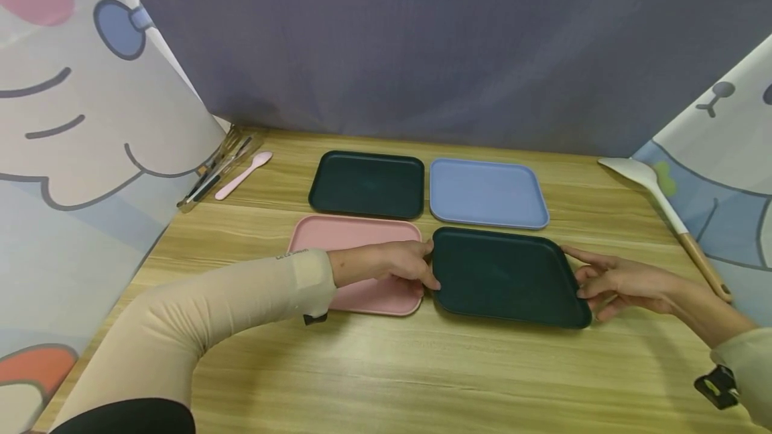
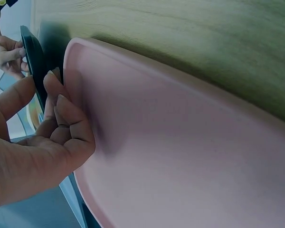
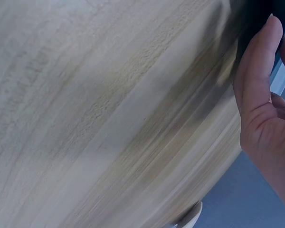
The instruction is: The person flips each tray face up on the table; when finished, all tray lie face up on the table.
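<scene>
Two hands hold a dark green rectangular tray (image 1: 503,276) at its short sides, over the front right of the table. My left hand (image 1: 405,265) pinches the left edge, thumb above and fingers curled under the rim. At the opposite edge my right hand (image 1: 624,284) grips with its thumb on the rim and fingers below. In the left wrist view the tray (image 2: 34,59) is seen edge-on, tilted and raised, its shadow on the wood. A pink tray (image 1: 344,232) lies just left, partly covered by my left hand and forearm in the head view.
Behind lie another dark green tray (image 1: 368,185) and a light blue tray (image 1: 488,193), side by side. A white spoon (image 1: 666,207) with a wooden handle rests along the right edge. At the back left are a pink spoon (image 1: 242,177) and utensils in clear packaging (image 1: 218,167).
</scene>
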`<state>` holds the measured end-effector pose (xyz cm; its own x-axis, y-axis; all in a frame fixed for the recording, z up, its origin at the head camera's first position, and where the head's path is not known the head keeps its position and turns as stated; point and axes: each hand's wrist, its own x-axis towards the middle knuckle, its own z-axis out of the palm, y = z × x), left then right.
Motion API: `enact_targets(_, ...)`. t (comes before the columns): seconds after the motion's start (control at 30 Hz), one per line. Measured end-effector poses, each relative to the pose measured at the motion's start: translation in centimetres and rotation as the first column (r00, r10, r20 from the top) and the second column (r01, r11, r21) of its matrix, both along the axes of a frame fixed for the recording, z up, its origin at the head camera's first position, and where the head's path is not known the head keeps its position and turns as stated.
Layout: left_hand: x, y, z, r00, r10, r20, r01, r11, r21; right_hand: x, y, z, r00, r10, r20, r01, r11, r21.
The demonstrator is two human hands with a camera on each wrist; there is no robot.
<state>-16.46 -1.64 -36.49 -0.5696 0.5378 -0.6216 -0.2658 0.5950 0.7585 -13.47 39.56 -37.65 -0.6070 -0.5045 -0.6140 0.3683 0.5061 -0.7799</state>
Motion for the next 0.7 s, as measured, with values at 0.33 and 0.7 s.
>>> enact_targets(0.33, 0.13, 0.45, -0.19, 0.984, -0.048, -0.173, 0.037, 0.997, -0.069, 0.18, -0.61, -0.05, 0.999, -0.017, -0.027, 0.018, 1.0, 0.019)
enact_targets(0.7, 0.48, 0.95, 0.02, 0.964, -0.1, -0.246, 0.06, 0.984, -0.165, 0.27, -0.97, -0.18, 0.998, -0.042, -0.05, 0.043, 0.999, 0.014)
